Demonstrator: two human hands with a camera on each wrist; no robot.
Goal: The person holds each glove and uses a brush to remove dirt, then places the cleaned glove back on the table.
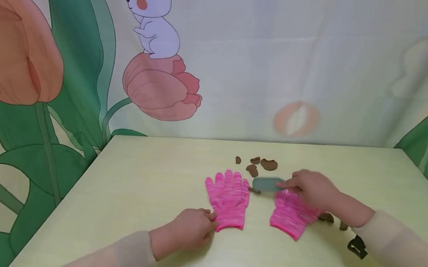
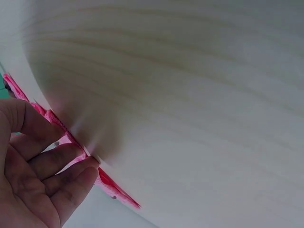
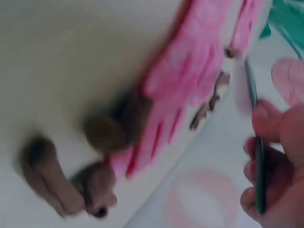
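Note:
Two pink knit gloves lie on the table. By the cuff of the left glove, my left hand rests low, its fingertips touching the edge. My right hand grips a flat, thin, grey-green piece with a textured face, held between thumb and fingers. In the right wrist view this flat piece appears edge-on. My right hand is above the right glove and hides part of it. A small brown piece lies between the left glove and the flat piece's lower edge.
Several brown lumps lie behind the gloves. More brown pieces are under and beside the right forearm. A black clip-like object shows by the right sleeve. A printed cloth hangs behind the table's back edge.

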